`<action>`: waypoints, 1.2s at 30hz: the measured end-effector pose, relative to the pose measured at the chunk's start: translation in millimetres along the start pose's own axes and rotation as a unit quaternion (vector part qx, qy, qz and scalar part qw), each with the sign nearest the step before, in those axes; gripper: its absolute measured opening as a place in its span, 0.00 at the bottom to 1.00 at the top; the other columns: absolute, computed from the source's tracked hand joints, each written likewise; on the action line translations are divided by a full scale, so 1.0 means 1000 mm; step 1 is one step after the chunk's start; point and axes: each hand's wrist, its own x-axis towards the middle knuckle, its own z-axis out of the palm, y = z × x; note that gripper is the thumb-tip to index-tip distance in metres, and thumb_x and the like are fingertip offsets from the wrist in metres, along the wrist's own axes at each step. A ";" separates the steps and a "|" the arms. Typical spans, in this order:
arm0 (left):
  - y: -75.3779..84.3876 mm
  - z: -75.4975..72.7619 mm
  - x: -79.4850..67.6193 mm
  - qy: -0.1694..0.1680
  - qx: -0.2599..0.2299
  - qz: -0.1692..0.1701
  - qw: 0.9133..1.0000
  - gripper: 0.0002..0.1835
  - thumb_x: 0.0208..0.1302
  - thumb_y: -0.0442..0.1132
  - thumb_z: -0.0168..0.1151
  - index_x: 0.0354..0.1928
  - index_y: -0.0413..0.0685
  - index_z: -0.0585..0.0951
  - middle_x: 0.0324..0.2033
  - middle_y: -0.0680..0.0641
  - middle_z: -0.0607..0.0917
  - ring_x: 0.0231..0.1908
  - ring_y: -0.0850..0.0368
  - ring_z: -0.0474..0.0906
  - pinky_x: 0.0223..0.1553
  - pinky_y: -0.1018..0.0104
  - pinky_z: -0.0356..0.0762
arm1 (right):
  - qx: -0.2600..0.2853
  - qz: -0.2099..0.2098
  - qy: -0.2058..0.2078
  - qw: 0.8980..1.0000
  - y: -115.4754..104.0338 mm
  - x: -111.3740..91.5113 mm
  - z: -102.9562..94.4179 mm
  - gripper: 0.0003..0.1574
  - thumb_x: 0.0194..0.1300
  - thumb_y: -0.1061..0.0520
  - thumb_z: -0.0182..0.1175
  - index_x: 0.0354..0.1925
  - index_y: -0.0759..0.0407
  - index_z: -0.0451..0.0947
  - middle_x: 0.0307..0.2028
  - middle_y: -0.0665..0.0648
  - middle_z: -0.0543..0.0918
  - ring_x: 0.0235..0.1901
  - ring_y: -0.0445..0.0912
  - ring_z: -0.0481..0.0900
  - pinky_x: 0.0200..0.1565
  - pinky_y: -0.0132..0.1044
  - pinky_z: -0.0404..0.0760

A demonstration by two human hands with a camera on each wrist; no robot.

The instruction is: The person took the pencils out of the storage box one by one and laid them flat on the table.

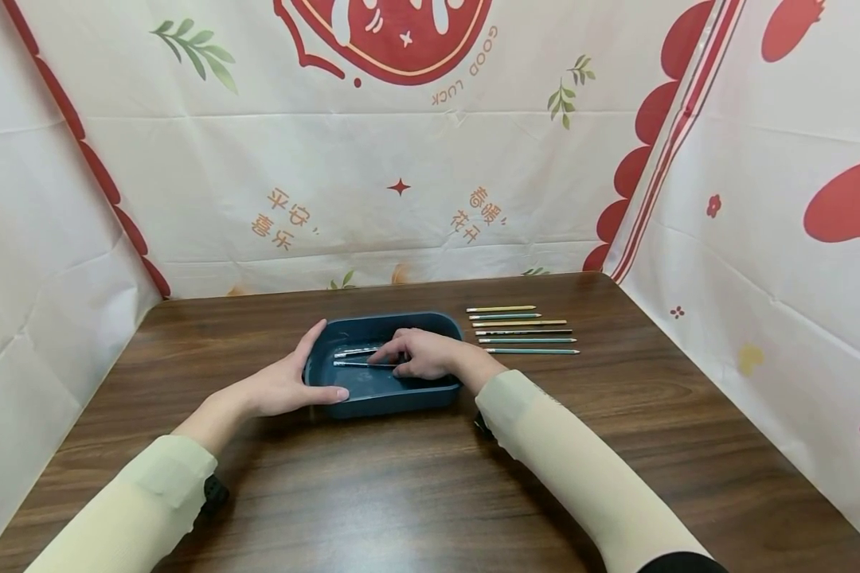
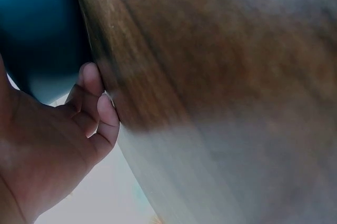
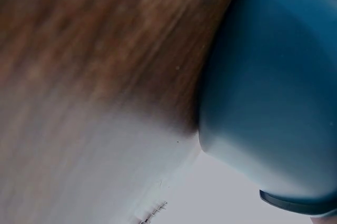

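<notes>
A dark blue rectangular plastic bin [image 1: 373, 402] sits on the table. My left hand [image 1: 287, 386] grips its left end, the thumb on the near rim and the fingers spread along the left side. In the left wrist view the left hand's fingers [image 2: 108, 109] bend beside the bin's wall [image 2: 39, 29]. My right hand [image 1: 426, 354] reaches inside the bin, its thumb and index finger pinching a thin pencil [image 1: 351, 364]. Another pencil [image 1: 347, 353] lies just behind it, partly covered by the fingers. The right wrist view shows the bin's outer wall [image 3: 274, 92], with the fingers hidden.
Right of the bin, several pencils lie in a row, roughly parallel, among them a yellow pencil [image 1: 502, 309] at the back and a light blue pencil [image 1: 533, 351] in front. The brown wooden table [image 1: 416, 493] is bordered by a printed cloth [image 1: 373, 151] behind and at both sides.
</notes>
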 end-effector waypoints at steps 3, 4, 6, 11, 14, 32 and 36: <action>0.000 0.000 0.000 0.000 -0.001 0.001 1.000 0.71 0.65 0.73 0.71 0.89 0.64 0.30 0.87 0.31 0.51 0.81 0.27 0.61 0.79 0.26 0.60 | -0.001 -0.004 0.005 1.000 0.000 0.000 0.000 0.26 0.82 0.59 0.62 0.71 0.38 0.84 0.52 0.52 0.81 0.49 0.45 0.77 0.58 0.43 0.79; 0.000 0.000 0.000 0.000 -0.001 0.001 1.000 0.71 0.66 0.73 0.71 0.89 0.64 0.30 0.87 0.30 0.51 0.81 0.27 0.61 0.79 0.26 0.60 | -0.001 -0.005 0.006 1.000 0.000 0.000 0.000 0.26 0.82 0.60 0.62 0.70 0.38 0.85 0.50 0.52 0.81 0.48 0.45 0.77 0.57 0.43 0.79; 0.000 0.000 0.000 0.000 -0.001 0.001 1.000 0.71 0.66 0.73 0.71 0.89 0.64 0.30 0.87 0.30 0.51 0.81 0.27 0.61 0.79 0.27 0.60 | -0.003 -0.007 0.009 1.000 0.000 0.001 0.000 0.26 0.82 0.61 0.61 0.68 0.38 0.86 0.48 0.51 0.81 0.47 0.44 0.77 0.56 0.41 0.78; 0.000 0.000 -0.001 -0.002 -0.003 -0.001 1.000 0.71 0.66 0.73 0.71 0.89 0.63 0.30 0.87 0.30 0.51 0.81 0.26 0.62 0.78 0.26 0.60 | -0.001 -0.010 0.012 1.000 0.001 0.001 0.002 0.26 0.82 0.62 0.60 0.67 0.39 0.87 0.44 0.51 0.81 0.44 0.44 0.77 0.54 0.41 0.78; 0.000 0.000 -0.001 -0.003 -0.005 -0.002 1.000 0.71 0.66 0.73 0.71 0.89 0.63 0.30 0.87 0.30 0.51 0.81 0.26 0.61 0.78 0.25 0.60 | 0.001 -0.007 0.012 1.000 0.001 0.000 0.002 0.26 0.82 0.62 0.59 0.67 0.39 0.87 0.42 0.50 0.81 0.42 0.44 0.78 0.52 0.41 0.78; -0.002 0.001 0.001 -0.006 -0.005 0.000 1.000 0.70 0.66 0.73 0.70 0.89 0.65 0.28 0.87 0.31 0.48 0.82 0.27 0.58 0.79 0.26 0.59 | 0.028 -0.031 0.023 0.999 0.001 -0.001 0.002 0.26 0.82 0.61 0.58 0.67 0.40 0.87 0.52 0.50 0.84 0.45 0.44 0.78 0.52 0.38 0.80; -0.001 0.001 0.001 -0.004 -0.001 0.002 1.000 0.71 0.66 0.73 0.71 0.89 0.65 0.28 0.87 0.31 0.49 0.82 0.28 0.59 0.79 0.27 0.60 | 0.027 -0.031 0.037 0.998 0.002 -0.001 0.002 0.23 0.84 0.58 0.59 0.66 0.37 0.87 0.49 0.49 0.84 0.44 0.44 0.78 0.51 0.38 0.79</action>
